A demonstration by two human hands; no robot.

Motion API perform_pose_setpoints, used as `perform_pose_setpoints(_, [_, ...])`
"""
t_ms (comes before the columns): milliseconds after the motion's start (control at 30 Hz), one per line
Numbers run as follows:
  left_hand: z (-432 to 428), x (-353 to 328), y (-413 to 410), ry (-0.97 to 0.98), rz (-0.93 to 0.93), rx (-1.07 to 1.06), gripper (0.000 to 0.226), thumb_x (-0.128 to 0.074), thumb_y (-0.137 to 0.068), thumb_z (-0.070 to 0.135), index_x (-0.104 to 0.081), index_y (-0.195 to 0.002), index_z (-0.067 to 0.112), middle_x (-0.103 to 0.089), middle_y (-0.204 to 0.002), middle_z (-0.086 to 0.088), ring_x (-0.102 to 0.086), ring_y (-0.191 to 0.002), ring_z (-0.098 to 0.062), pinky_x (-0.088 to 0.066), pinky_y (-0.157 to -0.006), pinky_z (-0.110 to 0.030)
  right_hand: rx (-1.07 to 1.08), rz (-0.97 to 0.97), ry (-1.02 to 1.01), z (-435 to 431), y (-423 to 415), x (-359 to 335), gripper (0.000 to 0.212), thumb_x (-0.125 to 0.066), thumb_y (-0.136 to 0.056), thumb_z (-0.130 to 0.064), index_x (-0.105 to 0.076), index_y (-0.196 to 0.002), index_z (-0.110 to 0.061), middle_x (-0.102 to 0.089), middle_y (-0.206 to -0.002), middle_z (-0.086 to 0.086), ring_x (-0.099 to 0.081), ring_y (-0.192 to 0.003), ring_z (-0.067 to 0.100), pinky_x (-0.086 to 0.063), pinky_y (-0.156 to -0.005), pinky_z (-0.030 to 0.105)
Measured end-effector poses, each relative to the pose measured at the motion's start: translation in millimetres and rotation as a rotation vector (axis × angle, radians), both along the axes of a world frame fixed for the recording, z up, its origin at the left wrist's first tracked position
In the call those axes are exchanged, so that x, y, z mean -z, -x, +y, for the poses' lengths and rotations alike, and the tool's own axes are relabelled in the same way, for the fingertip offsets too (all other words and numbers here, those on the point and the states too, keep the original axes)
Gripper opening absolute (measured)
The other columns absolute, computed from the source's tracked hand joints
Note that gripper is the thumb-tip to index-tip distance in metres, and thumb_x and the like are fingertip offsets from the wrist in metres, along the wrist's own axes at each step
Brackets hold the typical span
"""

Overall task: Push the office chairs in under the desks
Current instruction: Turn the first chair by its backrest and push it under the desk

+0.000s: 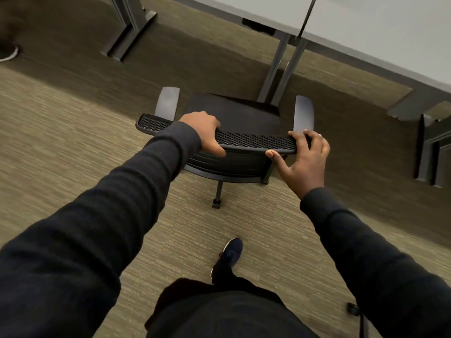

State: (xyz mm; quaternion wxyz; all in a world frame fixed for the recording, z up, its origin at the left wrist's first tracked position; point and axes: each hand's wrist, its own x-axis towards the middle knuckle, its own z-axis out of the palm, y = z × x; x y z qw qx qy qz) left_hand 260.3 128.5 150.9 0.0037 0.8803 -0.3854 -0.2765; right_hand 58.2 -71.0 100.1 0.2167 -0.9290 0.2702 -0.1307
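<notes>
A black office chair (234,115) with a mesh backrest and grey armrests stands on the carpet just in front of a white desk (366,32). My left hand (205,134) grips the top edge of the backrest left of its middle. My right hand (305,157) holds the backrest's right end, fingers over the top and thumb underneath. The seat points toward the desk's grey legs (280,69), and its front edge lies close to them. One caster (216,203) shows below the seat.
Another desk's grey foot (129,37) stands at the upper left, and more desk feet (429,147) at the right. My dark shoe (230,254) is behind the chair. A caster of another chair (353,309) shows at the lower right. A white cable (9,56) lies at far left.
</notes>
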Motion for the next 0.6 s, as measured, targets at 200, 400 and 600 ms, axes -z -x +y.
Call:
perform_pose_setpoints(200, [-15.8,-2.2,-52.8,-0.005,0.003,0.031,0.064,-0.057,-0.051,0.072,-0.061,-0.094,0.024,-0.063,-0.081,0.005,-0.061,-0.076,-0.02,-0.058,-0.075,-0.041,0.023,0.014,-0.036,-7.0,-49.7,-2.9,0.086,-0.046,-0.078,-0.087,-0.053,-0.138,-0.025,-0.039,-0.145,0.012,-0.024,-0.14,0.036,-0.035,-0.111,0.052])
perform_pose_setpoints(400, [-17.1,1.2,-114.2,0.018,-0.002,0.065,0.069,-0.05,-0.044,0.075,-0.061,-0.09,0.024,-0.062,-0.078,0.006,-0.061,-0.074,-0.018,-0.056,-0.07,-0.037,0.069,0.016,-0.037,-1.7,-103.2,-2.0,0.087,-0.046,-0.077,-0.087,-0.053,-0.138,-0.025,-0.038,-0.146,0.012,-0.023,-0.141,0.037,-0.036,-0.11,0.054])
perform_pose_setpoints(600, [-11.1,-1.2,-183.4,0.001,-0.004,0.146,0.058,-0.063,-0.059,0.069,-0.062,-0.093,0.022,-0.063,-0.083,0.001,-0.061,-0.077,-0.022,-0.055,-0.072,-0.037,0.18,0.008,0.003,19.7,-160.1,1.4,0.088,-0.048,-0.073,-0.092,-0.056,-0.132,-0.026,-0.043,-0.142,0.011,-0.029,-0.136,0.037,-0.036,-0.109,0.05])
